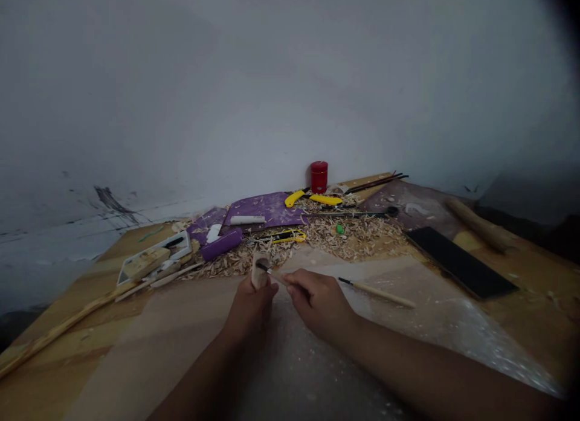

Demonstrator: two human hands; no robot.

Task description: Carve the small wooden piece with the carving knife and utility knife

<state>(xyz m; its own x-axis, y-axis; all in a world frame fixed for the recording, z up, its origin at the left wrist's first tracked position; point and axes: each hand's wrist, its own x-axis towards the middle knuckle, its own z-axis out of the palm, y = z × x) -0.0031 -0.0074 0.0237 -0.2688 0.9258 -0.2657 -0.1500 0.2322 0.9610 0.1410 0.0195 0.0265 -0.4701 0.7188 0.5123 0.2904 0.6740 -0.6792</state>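
My left hand grips a small pale carved wooden piece upright, with its top above my fingers. My right hand is shut on a slim knife, whose dark blade rests against the wood. Part of the handle is hidden inside my fingers. A wood-handled carving tool lies on the plastic sheet to the right of my right hand, not touching it.
Wood shavings spread behind my hands around purple mats, yellow utility knives and a red canister. A black flat board and a wooden rod lie to the right. A white tray with wood pieces lies left, against a white wall.
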